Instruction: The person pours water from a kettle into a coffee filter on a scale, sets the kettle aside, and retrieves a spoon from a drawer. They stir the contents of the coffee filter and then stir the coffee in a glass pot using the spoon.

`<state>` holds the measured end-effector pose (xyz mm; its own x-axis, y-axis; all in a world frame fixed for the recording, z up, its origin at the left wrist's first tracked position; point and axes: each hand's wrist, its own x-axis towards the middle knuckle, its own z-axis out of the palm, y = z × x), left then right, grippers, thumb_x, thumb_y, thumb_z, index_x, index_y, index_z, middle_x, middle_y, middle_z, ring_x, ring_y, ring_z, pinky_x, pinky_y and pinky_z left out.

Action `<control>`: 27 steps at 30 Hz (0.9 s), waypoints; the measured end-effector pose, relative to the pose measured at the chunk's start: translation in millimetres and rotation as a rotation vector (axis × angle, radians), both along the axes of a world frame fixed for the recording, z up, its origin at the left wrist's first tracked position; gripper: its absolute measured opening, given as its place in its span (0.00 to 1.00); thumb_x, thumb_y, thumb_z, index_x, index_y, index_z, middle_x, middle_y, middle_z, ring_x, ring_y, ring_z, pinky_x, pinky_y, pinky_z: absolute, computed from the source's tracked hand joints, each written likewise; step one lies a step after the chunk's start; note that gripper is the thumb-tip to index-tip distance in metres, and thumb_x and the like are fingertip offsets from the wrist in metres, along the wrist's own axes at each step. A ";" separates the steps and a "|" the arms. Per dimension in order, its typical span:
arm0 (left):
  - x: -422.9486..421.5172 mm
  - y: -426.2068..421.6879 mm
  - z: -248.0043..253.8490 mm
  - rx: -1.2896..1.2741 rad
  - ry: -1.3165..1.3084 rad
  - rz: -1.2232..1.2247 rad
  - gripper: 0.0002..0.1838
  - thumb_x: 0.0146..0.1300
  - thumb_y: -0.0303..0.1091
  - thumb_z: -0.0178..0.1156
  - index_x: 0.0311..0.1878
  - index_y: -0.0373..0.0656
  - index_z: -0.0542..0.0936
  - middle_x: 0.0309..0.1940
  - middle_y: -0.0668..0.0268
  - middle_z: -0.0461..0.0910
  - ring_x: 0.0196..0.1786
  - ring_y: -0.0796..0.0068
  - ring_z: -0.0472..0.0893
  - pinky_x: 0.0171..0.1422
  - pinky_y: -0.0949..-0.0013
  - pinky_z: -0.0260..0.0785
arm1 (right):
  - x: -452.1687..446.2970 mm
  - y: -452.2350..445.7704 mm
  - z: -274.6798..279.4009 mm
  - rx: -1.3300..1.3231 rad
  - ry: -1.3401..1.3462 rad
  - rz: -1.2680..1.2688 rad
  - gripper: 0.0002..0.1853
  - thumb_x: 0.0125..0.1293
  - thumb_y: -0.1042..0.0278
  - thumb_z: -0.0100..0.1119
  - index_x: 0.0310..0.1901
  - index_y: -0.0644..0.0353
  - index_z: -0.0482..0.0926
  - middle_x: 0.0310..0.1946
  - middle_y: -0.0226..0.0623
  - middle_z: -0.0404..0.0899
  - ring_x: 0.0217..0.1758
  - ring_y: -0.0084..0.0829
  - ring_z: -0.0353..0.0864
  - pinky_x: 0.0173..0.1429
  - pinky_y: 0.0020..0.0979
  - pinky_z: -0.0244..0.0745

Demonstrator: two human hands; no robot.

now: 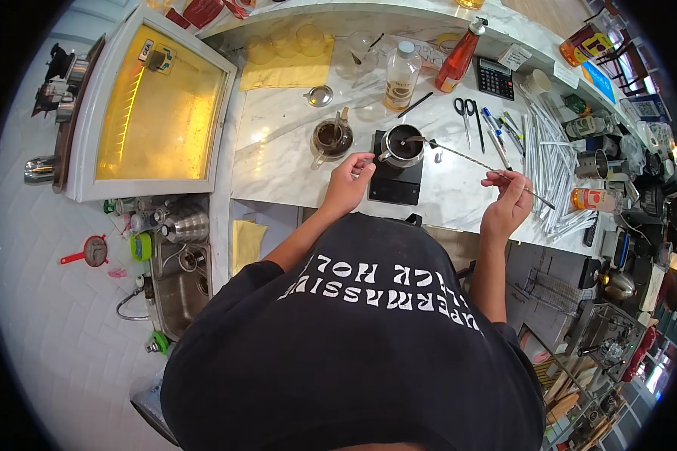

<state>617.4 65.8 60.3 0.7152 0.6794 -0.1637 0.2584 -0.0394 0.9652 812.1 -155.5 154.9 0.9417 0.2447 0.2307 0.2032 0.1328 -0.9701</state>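
My right hand (507, 201) pinches the twisted shaft of a long bar spoon (470, 158). The spoon slants left, its far end over the mouth of a small steel pitcher (403, 160) with dark liquid inside. Under the pitcher is a black scale (395, 191). At the scale's left edge is my left hand (347, 184), fingers loosely bent, thumb and forefinger apart, close to the pitcher's handle side; nothing shows in it. A glass server (332, 143) with dark liquid stands to its left, something like a stick across its top.
Behind stand a clear bottle (401, 79), a red pump bottle (459, 60) and a calculator (495, 78). Scissors (464, 116), pens and many wrapped straws (553, 165) lie right. A round metal lid (319, 96) and yellow cloth (289, 71) with glasses are left.
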 end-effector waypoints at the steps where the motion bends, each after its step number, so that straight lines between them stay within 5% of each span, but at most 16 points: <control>1: -0.4 -1.7 0.7 0.010 0.003 0.005 0.17 0.75 0.35 0.65 0.61 0.39 0.83 0.43 0.66 0.85 0.43 0.79 0.80 0.49 0.71 0.75 | 0.6 0.3 -0.2 0.001 0.004 0.003 0.18 0.88 0.63 0.39 0.47 0.67 0.75 0.40 0.43 0.81 0.40 0.34 0.88 0.46 0.35 0.86; 16: 13.7 -32.0 2.4 0.003 -0.057 0.099 0.22 0.75 0.33 0.64 0.69 0.41 0.75 0.44 0.66 0.82 0.41 0.80 0.78 0.49 0.72 0.74 | 15.7 -4.8 -8.5 0.046 0.028 0.079 0.17 0.88 0.63 0.41 0.47 0.66 0.76 0.38 0.43 0.83 0.39 0.33 0.88 0.44 0.34 0.85; 21: 7.0 -37.1 -5.1 0.011 -0.087 0.176 0.34 0.73 0.32 0.65 0.78 0.46 0.63 0.48 0.62 0.82 0.41 0.77 0.80 0.48 0.69 0.76 | 37.7 -19.3 -15.8 0.140 0.247 0.011 0.17 0.87 0.59 0.43 0.47 0.66 0.75 0.37 0.44 0.83 0.39 0.35 0.87 0.44 0.35 0.85; 27: -1.2 -50.3 -12.9 0.024 -0.063 0.223 0.36 0.73 0.32 0.65 0.79 0.46 0.61 0.48 0.62 0.81 0.41 0.77 0.80 0.48 0.68 0.76 | 63.8 -59.0 -45.1 0.264 0.570 0.100 0.17 0.86 0.55 0.46 0.50 0.61 0.75 0.37 0.45 0.86 0.38 0.35 0.84 0.51 0.40 0.81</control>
